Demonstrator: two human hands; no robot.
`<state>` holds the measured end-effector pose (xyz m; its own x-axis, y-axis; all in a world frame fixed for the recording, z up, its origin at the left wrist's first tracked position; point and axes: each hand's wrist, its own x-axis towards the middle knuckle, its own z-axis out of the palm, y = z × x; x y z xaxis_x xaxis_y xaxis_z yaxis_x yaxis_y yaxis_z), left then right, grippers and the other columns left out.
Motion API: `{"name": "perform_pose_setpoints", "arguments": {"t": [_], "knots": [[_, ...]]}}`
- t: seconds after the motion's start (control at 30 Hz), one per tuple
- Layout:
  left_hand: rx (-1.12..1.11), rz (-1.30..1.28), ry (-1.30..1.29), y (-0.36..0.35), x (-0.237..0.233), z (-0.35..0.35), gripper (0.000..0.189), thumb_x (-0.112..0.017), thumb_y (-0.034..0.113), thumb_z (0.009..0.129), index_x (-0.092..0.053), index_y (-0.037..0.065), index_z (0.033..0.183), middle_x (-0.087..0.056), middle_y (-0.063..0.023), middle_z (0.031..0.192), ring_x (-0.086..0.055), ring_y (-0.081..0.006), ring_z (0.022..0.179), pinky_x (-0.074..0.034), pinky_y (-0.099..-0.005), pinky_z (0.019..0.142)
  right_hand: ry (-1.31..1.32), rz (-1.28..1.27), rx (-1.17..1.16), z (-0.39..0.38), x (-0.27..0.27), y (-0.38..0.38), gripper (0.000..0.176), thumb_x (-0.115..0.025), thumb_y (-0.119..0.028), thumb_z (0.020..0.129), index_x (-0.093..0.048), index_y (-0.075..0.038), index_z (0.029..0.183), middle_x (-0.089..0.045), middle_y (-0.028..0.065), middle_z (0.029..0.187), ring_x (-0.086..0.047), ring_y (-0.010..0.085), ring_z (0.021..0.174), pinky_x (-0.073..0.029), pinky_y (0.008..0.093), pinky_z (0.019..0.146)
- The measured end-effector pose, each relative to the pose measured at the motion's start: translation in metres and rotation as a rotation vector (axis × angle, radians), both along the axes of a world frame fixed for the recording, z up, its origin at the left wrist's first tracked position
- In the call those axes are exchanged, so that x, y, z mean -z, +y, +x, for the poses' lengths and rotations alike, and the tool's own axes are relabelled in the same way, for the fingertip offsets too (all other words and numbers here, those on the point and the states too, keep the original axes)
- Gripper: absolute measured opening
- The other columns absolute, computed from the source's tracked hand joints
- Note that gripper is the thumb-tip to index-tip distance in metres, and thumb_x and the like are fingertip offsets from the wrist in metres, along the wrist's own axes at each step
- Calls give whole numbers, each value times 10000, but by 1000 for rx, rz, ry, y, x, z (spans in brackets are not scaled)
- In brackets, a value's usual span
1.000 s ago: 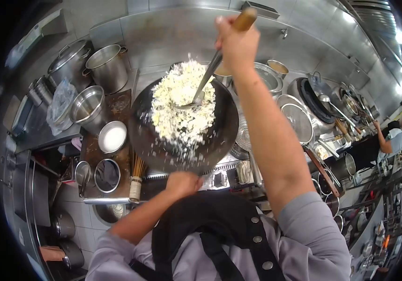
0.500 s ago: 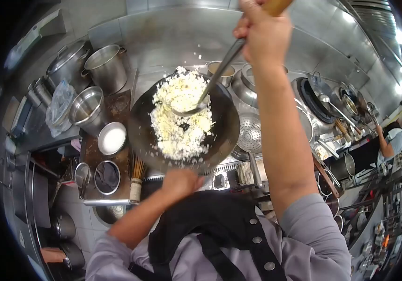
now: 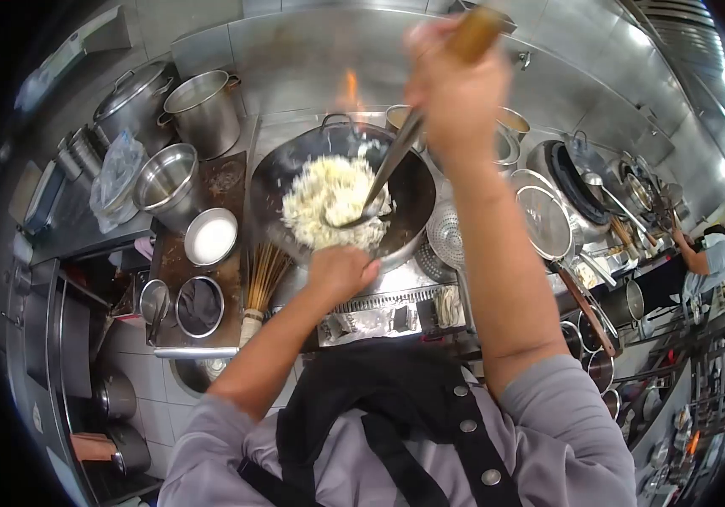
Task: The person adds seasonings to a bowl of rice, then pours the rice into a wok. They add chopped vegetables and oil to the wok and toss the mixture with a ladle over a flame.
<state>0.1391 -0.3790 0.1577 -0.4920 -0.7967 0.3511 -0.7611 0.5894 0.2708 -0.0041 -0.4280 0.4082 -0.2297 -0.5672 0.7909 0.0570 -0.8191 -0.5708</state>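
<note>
My left hand (image 3: 339, 275) is closed at the near rim of a dark wok (image 3: 274, 190); the handle there is hidden under the fingers. Fried rice (image 3: 316, 203), pale with yellowish bits, lies in the wok's middle. In my right hand (image 3: 464, 97), raised above the wok's right side, is the wooden-ended handle of a long steel ladle (image 3: 398, 152). The ladle's bowl sits down in the rice. Motion blurs the right hand and the rice somewhat.
A flame (image 3: 351, 87) rises behind the wok. To the left stand a white-filled bowl (image 3: 210, 237), a steel pot (image 3: 168, 182) and a bamboo brush (image 3: 265, 279). Rightward are a perforated skimmer (image 3: 445, 237) and a mesh strainer (image 3: 542, 221). Another person (image 3: 709, 258) stands far right.
My left hand and the wok's near rim have moved up and away from my body. The rice, scattered and airborne before, has gathered lower in the wok. A flame now shows behind it.
</note>
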Motion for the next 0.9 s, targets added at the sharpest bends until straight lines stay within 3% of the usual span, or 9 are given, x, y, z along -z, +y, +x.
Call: {"name": "perform_pose_setpoints", "arguments": {"t": [0.07, 0.17, 0.27, 0.33, 0.47, 0.53, 0.6, 0.73, 0.9], "knots": [[-90, -48, 91, -14, 41, -11, 444, -607, 451, 916, -671, 89, 668, -649, -170, 665, -654, -369, 626, -507, -491, 570, 67, 85, 182, 13, 73, -42, 214, -757, -91, 877, -574, 8, 926, -539, 33, 579, -510, 125, 431, -416, 280, 430], [13, 13, 7, 41, 70, 7, 432, -616, 449, 914, -679, 102, 664, -659, -162, 669, -670, -363, 656, -518, -495, 589, -24, 222, 139, -6, 42, -55, 215, -760, -102, 880, -575, -6, 932, -544, 28, 596, -512, 120, 441, -417, 279, 431], [157, 78, 8, 77, 33, 23, 427, -628, 457, 902, -663, 107, 660, -660, -131, 661, -660, -348, 613, -515, -480, 556, -36, 183, 30, -18, -26, -24, 231, -761, -130, 890, -573, -8, 942, -562, 25, 626, -526, 115, 457, -423, 279, 433], [71, -43, -37, 41, 13, 17, 426, -626, 445, 905, -641, 99, 656, -645, -132, 656, -647, -354, 608, -512, -484, 574, -9, 47, -83, -14, -39, 4, 249, -763, -159, 897, -571, -7, 940, -566, 18, 626, -526, 108, 459, -433, 272, 441], [-56, -100, 122, -13, 40, -7, 431, -603, 421, 930, -643, 89, 657, -638, -141, 657, -642, -365, 618, -502, -496, 593, 131, 118, 158, 15, 68, -41, 247, -774, -156, 887, -576, -14, 924, -556, 18, 617, -528, 102, 466, -447, 259, 449], [-26, -84, 123, 16, 55, -3, 432, -606, 419, 929, -646, 95, 647, -637, -138, 652, -641, -364, 613, -505, -495, 586, 135, 118, 249, 7, 77, -68, 245, -775, -156, 885, -579, -14, 917, -557, 22, 629, -530, 103, 472, -442, 257, 444], [76, 83, 23, 61, 60, 13, 424, -623, 412, 921, -643, 109, 625, -637, -133, 643, -634, -358, 581, -511, -484, 554, 26, 152, 142, -5, 31, -53, 244, -775, -158, 885, -580, -14, 913, -555, 22, 628, -530, 103, 473, -436, 255, 442], [75, -80, -10, 40, 15, 20, 419, -610, 430, 920, -645, 105, 657, -647, -129, 665, -645, -354, 609, -511, -482, 572, -45, 22, -120, -9, -42, -1, 246, -778, -164, 885, -582, -17, 906, -549, 22, 628, -532, 103, 478, -422, 246, 439], [-55, -124, 95, -3, 45, -3, 427, -609, 434, 926, -653, 92, 673, -649, -145, 671, -658, -358, 650, -508, -475, 592, 148, 103, 201, 14, 67, -57, 246, -766, -157, 891, -571, -13, 927, -569, 15, 622, -527, 99, 462, -429, 270, 437]]}}
